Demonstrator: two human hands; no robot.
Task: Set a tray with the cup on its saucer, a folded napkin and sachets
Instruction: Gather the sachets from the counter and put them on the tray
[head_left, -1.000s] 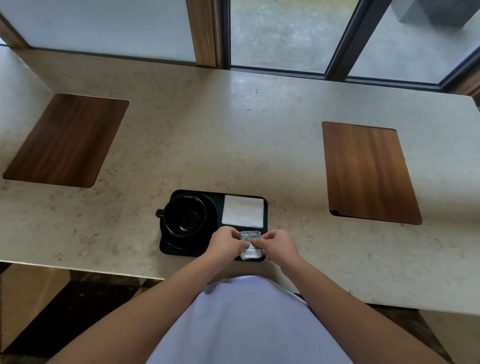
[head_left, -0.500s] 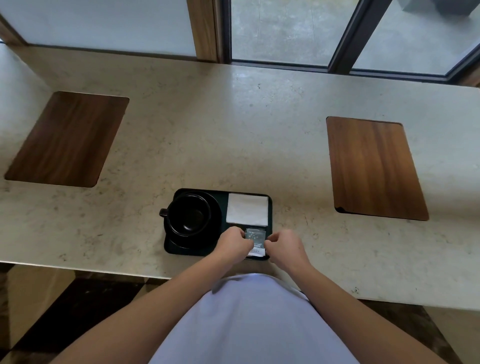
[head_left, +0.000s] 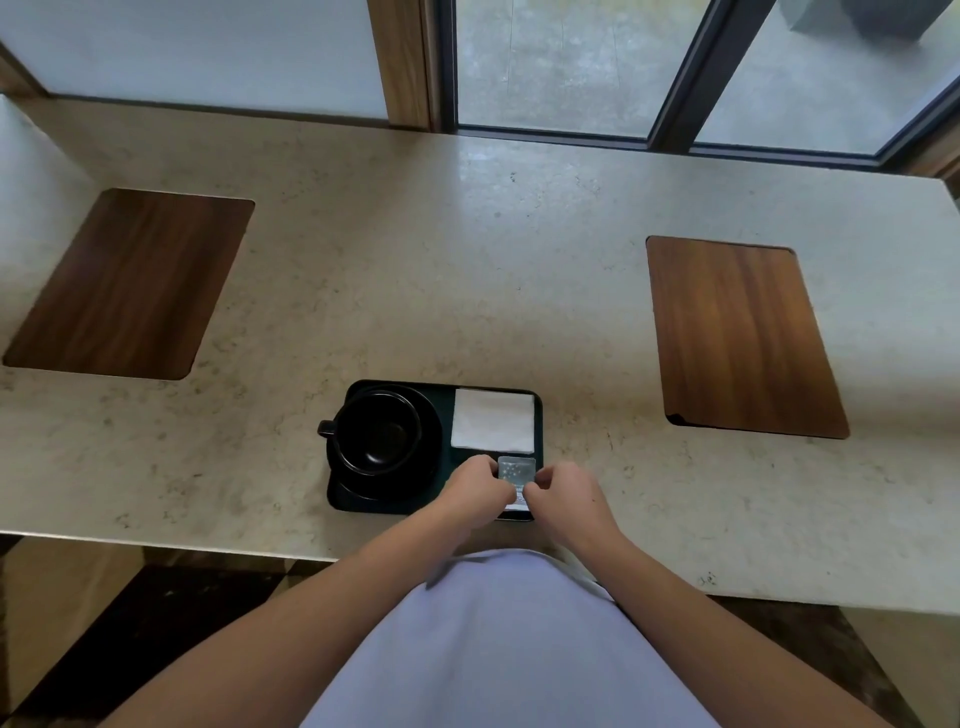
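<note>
A dark rectangular tray (head_left: 447, 387) lies near the counter's front edge. On its left half a black cup (head_left: 378, 432) stands on a black saucer (head_left: 431, 447), handle pointing left. A white folded napkin (head_left: 493, 418) lies flat in the tray's far right corner. Just in front of it lie the sachets (head_left: 516, 470), a grey one on top of a white one. My left hand (head_left: 475, 491) pinches their left edge and my right hand (head_left: 563, 493) pinches their right edge, both resting on the tray's near right corner.
The tray sits on a beige stone counter (head_left: 467, 260). Two wooden inlays are set into it, one at the left (head_left: 130, 283) and one at the right (head_left: 737, 335). A window with dark frames (head_left: 680, 73) runs along the far edge.
Both hands stay pinched on the sachets and have barely shifted on the tray. The view has drifted slightly.
</note>
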